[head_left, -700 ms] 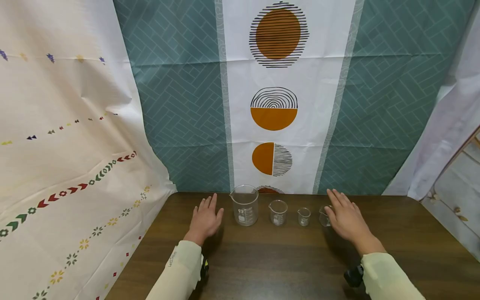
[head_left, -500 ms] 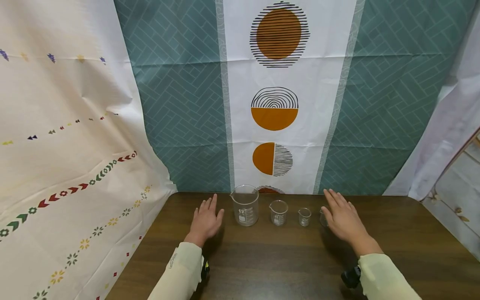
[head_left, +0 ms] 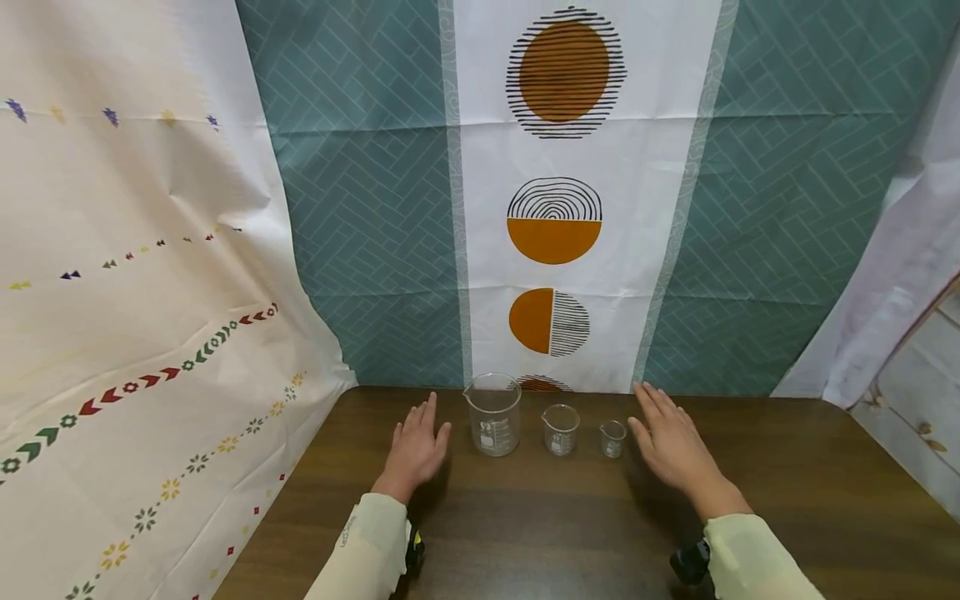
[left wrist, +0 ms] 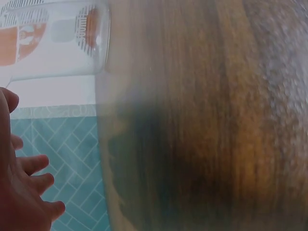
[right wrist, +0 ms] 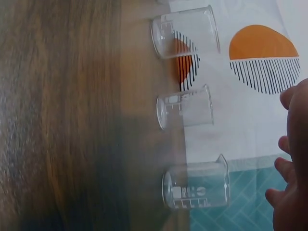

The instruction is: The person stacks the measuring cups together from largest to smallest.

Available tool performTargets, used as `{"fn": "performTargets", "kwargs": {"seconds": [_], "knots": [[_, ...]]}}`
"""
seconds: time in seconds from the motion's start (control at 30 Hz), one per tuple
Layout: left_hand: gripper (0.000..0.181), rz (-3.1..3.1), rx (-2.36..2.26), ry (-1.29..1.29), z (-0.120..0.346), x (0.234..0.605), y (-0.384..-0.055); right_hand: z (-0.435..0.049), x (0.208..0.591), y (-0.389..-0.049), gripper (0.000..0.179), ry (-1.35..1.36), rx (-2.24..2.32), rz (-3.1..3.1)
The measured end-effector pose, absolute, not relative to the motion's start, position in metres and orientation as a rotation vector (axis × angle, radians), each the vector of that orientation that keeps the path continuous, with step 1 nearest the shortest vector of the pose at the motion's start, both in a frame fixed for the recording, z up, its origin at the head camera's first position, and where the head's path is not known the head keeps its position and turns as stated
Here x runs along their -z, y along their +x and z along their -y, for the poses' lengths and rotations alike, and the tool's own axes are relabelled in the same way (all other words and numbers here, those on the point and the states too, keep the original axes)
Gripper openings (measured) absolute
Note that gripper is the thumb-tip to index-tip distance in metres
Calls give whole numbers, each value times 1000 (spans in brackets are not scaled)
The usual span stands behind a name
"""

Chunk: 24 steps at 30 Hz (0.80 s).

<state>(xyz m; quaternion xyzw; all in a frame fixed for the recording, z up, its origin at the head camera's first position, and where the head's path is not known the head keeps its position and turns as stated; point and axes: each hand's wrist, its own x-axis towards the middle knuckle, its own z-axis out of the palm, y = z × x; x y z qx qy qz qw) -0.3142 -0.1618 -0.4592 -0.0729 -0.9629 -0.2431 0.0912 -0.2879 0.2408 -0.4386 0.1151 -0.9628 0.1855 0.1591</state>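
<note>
A row of clear glass beakers stands upright along the back of the wooden table: a large beaker (head_left: 494,417), a medium beaker (head_left: 560,430) and a small beaker (head_left: 612,439). Another beaker (right wrist: 195,185), with a spout and printed marks, shows in the right wrist view; in the head view the right hand hides it. My left hand (head_left: 414,446) is left of the large beaker, fingers extended, holding nothing. My right hand (head_left: 675,446) is right of the small beaker, fingers extended and also holding nothing. Part of the large beaker (left wrist: 57,43) shows in the left wrist view.
The brown wooden table (head_left: 540,525) ends at a hanging green and white cloth (head_left: 375,208) behind the beakers. A cream patterned cloth (head_left: 150,333) hangs at the left, and a pale cloth (head_left: 877,325) at the right.
My right hand has moved left, now covering the rightmost beaker in the head view. My left hand has stayed nearly still. The head view has shifted slightly.
</note>
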Motion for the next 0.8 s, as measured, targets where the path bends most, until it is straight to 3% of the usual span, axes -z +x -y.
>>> {"fn": "performTargets", "kwargs": {"seconds": [0.8], "knots": [[62,2732,836,-220,154,463,-318,-205,445,-295,58,396,-636,2677]]}}
